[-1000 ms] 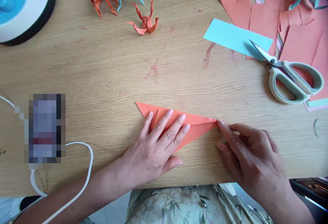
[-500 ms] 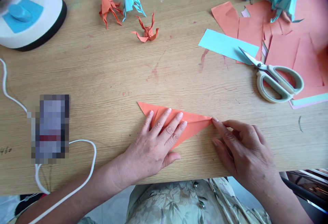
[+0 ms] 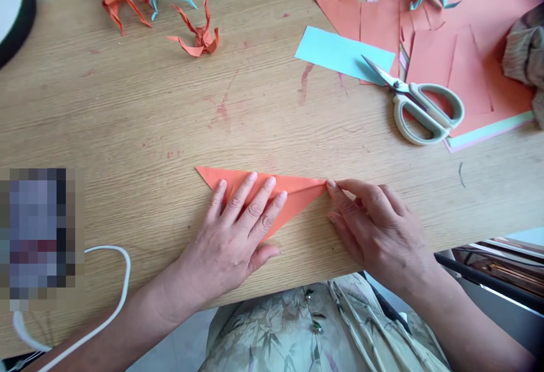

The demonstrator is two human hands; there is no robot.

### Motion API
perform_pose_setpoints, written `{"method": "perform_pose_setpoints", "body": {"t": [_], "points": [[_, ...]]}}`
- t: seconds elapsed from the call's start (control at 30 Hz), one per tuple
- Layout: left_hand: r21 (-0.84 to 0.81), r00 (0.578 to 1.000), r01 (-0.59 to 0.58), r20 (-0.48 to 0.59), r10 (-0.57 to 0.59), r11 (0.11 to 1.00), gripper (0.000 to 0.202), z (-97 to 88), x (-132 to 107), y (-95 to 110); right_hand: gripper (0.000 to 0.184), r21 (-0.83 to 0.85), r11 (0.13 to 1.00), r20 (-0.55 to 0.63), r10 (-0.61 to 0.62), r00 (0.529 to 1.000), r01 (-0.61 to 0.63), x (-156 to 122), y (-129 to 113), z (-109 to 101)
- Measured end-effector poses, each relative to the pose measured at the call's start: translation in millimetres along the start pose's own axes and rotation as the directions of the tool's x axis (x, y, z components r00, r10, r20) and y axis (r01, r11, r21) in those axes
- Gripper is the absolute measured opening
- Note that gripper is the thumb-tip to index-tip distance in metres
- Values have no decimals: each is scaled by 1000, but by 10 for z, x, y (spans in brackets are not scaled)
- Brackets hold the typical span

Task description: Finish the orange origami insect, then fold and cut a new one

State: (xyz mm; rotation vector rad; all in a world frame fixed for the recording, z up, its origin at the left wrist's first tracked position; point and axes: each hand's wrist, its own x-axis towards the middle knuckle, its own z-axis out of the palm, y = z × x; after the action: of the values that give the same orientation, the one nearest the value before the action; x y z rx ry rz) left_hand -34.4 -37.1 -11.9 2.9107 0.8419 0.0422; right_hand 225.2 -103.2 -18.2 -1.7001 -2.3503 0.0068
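An orange sheet of origami paper (image 3: 293, 204), folded into a triangle, lies on the wooden table near its front edge. My left hand (image 3: 238, 224) rests flat on the paper with its fingers spread, covering the middle. At the triangle's right tip, my right hand (image 3: 374, 224) pinches the corner between thumb and forefinger. A narrow folded strip runs along the upper edge toward that tip. The paper's lower part is hidden under my left hand.
Scissors (image 3: 419, 100) lie partly over a light blue paper strip (image 3: 340, 51) and orange sheets (image 3: 429, 60). Folded paper figures, such as a small orange one (image 3: 202, 37), stand at the back left. A white cable (image 3: 125, 281) crosses my left forearm. A sleeve (image 3: 527, 49) shows at right.
The camera view has shifted, so the table things sit further left. A sleeve has come into view at the right. My hands keep the same hold on the paper.
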Motion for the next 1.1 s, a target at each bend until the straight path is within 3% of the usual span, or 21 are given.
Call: {"method": "perform_pose_setpoints", "body": {"t": [0.33,0.7,0.93,1.1], "points": [[4,999,32,-18,-32,999,66,21,-6,13,44,-67,996,2,-67,998,67,81,-55,-65],[-34,999,51,-18,-51,998,68,54,-32,12,52,-54,998,61,-20,998,23,27,-113,-49],[-15,998,62,9,-62,998,68,38,-31,32,39,-160,982,93,-85,992,99,112,-109,-106],[-2,997,70,27,-70,998,69,27,-25,34,40,-161,981,100,-93,991,108,142,-109,-144]]}}
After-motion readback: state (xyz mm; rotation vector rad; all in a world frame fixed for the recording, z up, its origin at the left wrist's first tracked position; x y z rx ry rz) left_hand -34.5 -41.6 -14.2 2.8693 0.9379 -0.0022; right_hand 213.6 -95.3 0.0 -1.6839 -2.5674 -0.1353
